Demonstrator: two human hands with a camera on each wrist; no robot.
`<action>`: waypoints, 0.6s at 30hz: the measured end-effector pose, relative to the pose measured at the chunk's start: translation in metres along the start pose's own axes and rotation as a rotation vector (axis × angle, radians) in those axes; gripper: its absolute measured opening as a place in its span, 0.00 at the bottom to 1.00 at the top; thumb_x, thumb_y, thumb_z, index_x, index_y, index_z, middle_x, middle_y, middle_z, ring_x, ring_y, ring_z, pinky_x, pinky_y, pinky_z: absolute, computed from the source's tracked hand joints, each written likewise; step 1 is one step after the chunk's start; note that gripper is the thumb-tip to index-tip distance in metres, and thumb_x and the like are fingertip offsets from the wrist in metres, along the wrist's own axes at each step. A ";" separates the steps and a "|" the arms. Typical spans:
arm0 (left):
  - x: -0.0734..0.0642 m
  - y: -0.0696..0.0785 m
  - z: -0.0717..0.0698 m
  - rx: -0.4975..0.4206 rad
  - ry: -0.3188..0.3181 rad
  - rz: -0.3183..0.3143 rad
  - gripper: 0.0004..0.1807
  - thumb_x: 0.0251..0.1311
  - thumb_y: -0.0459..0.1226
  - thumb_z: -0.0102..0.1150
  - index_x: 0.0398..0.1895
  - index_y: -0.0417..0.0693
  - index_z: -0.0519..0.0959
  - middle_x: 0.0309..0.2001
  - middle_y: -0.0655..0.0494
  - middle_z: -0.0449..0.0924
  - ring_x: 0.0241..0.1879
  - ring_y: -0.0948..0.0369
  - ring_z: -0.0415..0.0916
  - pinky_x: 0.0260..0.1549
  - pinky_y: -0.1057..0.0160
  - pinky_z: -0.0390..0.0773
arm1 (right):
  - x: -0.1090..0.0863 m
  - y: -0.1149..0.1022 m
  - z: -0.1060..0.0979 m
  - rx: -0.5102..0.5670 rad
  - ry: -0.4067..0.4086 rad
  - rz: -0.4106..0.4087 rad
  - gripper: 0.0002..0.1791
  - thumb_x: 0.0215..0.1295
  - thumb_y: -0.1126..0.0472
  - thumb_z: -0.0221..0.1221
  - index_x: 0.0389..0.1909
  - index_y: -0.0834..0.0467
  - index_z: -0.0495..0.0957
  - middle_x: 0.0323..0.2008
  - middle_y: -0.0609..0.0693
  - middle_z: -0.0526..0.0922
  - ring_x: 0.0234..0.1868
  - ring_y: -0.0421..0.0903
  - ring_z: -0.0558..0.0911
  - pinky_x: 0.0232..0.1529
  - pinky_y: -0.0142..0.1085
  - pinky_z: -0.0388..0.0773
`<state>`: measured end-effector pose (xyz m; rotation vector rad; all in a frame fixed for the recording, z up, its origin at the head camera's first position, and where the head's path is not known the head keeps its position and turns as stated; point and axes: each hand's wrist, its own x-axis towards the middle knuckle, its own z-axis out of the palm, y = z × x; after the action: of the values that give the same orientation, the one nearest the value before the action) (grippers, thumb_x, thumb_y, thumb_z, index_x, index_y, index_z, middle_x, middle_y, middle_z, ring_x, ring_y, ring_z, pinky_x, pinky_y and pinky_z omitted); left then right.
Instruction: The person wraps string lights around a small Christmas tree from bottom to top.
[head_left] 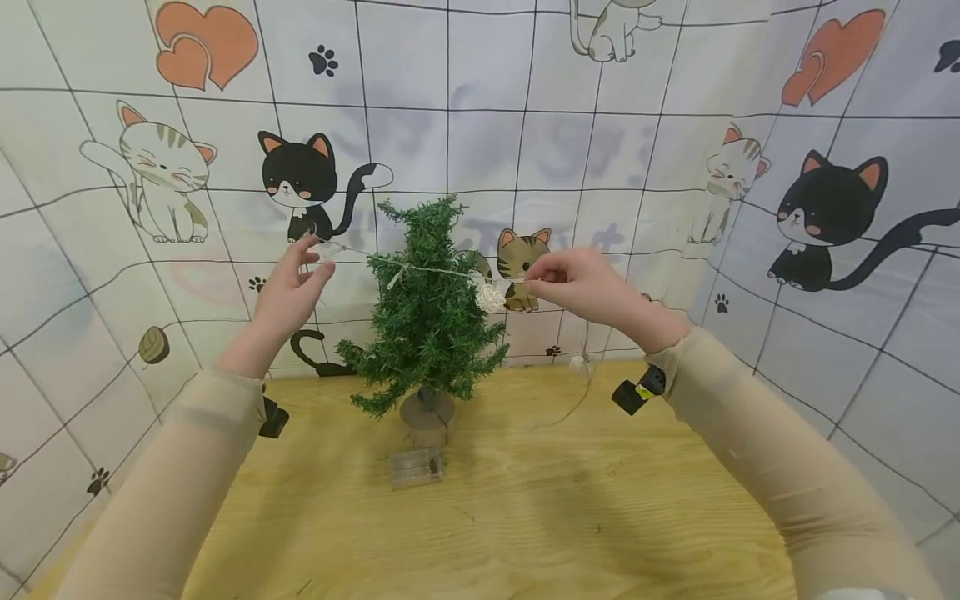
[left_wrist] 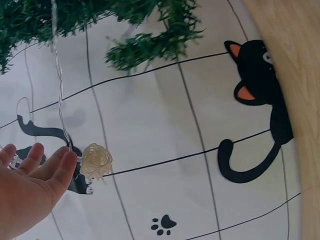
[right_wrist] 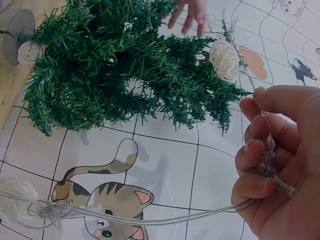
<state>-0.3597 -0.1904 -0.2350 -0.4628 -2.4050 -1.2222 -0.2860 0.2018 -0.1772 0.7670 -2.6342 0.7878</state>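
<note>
String (head_left: pixel 442 270) is running pale and thin across the front of the tree (head_left: pixel 426 308), spanning the air between two raised hands; the tree is standing on its round base (head_left: pixel 427 415) on the wooden table (head_left: pixel 525 508). Left hand (head_left: pixel 291 290) is reaching out with its fingers extended and spread, thumb standing apart from the index; its fingertips are probably touching the string, though contact is showing poorly; a woven ball (left_wrist: pixel 96 161) is hanging just beside them in the left wrist view. Right hand (head_left: pixel 588 286) is pinching the string between thumb and index, its other fingers curling round a twisted length of the wire; a white ball (head_left: pixel 491 297) is hanging near those fingertips, at the tree's right edge; another ball (head_left: pixel 580 364) is dangling lower, below the right hand. Clear box (head_left: pixel 417 468) is lying on the table, in front of the base; cat-print cloth (head_left: pixel 487 150) is hanging behind; tan sleeves (head_left: pixel 757 458) are covering both forearms; a small black device (head_left: pixel 637 393) is sitting at the right wrist.
</note>
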 end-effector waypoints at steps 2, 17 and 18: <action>0.000 -0.008 0.006 -0.011 -0.027 -0.008 0.39 0.70 0.57 0.42 0.78 0.53 0.45 0.70 0.37 0.56 0.65 0.36 0.60 0.57 0.36 0.62 | 0.001 0.001 0.003 -0.023 0.006 -0.001 0.08 0.68 0.59 0.59 0.40 0.59 0.84 0.29 0.50 0.80 0.27 0.47 0.73 0.31 0.38 0.69; 0.003 -0.039 0.022 0.114 -0.035 -0.021 0.38 0.70 0.57 0.42 0.78 0.58 0.45 0.67 0.37 0.59 0.63 0.33 0.61 0.55 0.33 0.62 | 0.004 0.002 0.015 -0.056 -0.015 -0.005 0.09 0.68 0.59 0.58 0.40 0.59 0.84 0.30 0.49 0.82 0.27 0.47 0.75 0.32 0.40 0.71; 0.001 -0.041 0.023 0.116 -0.031 -0.020 0.38 0.70 0.57 0.43 0.78 0.58 0.45 0.66 0.37 0.60 0.62 0.33 0.61 0.54 0.33 0.62 | 0.005 0.001 0.015 -0.056 -0.021 -0.009 0.09 0.68 0.58 0.58 0.40 0.58 0.84 0.30 0.49 0.82 0.27 0.46 0.75 0.33 0.40 0.71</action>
<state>-0.3845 -0.1948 -0.2752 -0.4265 -2.4960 -1.0844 -0.2927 0.1922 -0.1878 0.7758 -2.6579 0.7046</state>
